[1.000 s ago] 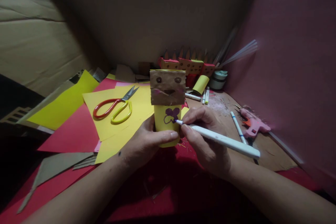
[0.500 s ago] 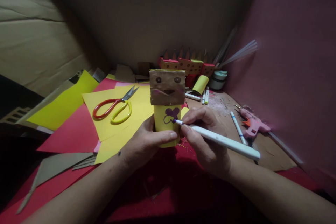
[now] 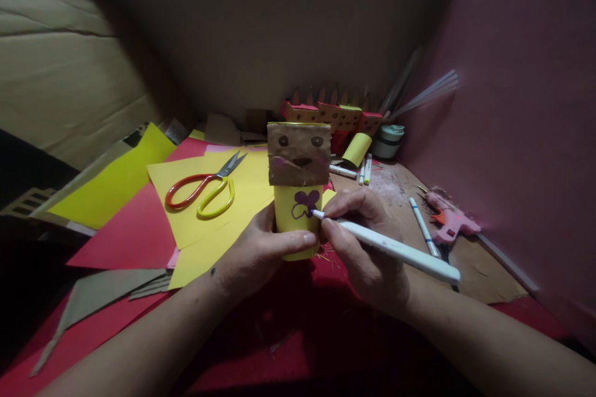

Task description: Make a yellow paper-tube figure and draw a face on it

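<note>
My left hand (image 3: 274,245) is wrapped round the lower part of an upright paper figure (image 3: 282,198), its thumb lying across the front. The figure has a yellow tube body and a brown cardboard head (image 3: 300,155) with drawn eyes, nose and pinkish cheeks. A purple flower drawing (image 3: 306,203) is on the body, with its lower left petal only outlined. Pinched in my right hand (image 3: 361,236) is a white marker (image 3: 400,249), its purple tip touching the drawing's right side.
Red-and-yellow-handled scissors (image 3: 205,189) lie on yellow paper (image 3: 251,186) at the left. To the right are a pink glue gun (image 3: 449,217), a blue-banded marker (image 3: 423,227) and a lidded jar (image 3: 389,141). Behind stand cardboard pencil holders (image 3: 326,113), with a yellow paper tube (image 3: 357,149) in front.
The marker tip has shifted very slightly on the right side of the flower. The view has moved a little; both hands keep their hold.
</note>
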Available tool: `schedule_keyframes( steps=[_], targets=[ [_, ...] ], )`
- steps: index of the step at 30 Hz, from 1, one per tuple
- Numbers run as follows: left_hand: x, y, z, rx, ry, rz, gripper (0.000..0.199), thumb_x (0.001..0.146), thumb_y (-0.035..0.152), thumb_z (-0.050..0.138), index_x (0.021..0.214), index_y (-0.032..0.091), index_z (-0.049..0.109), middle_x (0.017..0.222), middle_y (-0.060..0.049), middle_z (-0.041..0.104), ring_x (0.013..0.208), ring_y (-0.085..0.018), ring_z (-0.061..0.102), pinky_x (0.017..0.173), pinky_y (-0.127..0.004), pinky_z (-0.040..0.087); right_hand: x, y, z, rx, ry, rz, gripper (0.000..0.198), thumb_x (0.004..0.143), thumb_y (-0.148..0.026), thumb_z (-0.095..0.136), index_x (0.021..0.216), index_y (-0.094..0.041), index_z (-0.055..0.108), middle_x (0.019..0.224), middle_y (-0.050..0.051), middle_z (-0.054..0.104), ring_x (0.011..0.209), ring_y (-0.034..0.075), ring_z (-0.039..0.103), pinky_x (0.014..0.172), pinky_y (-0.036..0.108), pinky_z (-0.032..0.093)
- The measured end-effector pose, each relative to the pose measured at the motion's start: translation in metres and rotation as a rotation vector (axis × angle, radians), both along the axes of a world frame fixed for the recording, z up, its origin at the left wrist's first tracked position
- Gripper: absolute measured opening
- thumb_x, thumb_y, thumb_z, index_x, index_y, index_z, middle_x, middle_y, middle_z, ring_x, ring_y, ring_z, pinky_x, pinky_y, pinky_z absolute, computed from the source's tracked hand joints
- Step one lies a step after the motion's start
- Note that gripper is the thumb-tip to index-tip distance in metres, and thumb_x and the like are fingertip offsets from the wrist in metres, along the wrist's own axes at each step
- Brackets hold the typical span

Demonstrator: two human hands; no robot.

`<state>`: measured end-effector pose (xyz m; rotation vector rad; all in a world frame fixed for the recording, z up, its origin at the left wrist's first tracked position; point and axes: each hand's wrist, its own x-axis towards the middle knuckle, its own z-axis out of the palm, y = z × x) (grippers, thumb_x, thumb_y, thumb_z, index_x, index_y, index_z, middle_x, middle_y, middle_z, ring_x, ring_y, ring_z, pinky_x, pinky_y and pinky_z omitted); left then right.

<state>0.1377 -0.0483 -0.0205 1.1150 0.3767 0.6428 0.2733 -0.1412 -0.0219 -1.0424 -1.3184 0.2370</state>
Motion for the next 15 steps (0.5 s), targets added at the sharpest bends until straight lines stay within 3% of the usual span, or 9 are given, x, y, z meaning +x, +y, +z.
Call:
schedule_keyframes(
  steps=[15],
  targets=[
    [0.0011, -0.0001, 0.001, 0.015, 0.005, 0.01, 0.036, 0.062, 0.023, 0.092, 0.093, 0.014, 0.075, 0.087, -0.007, 0.074, 0.079, -0.021, 0.068, 0.07, -0.029, 0.055, -0.001, 0.0, 0.0045, 0.009, 0.005, 0.054, 0.012, 0.087, -0.014, 0.062, 0.087, -0.024, 0.056, 0.077, -0.003, 0.058, 0.065, 0.013, 0.053, 0.057, 0.029, 0.041]
  ],
)
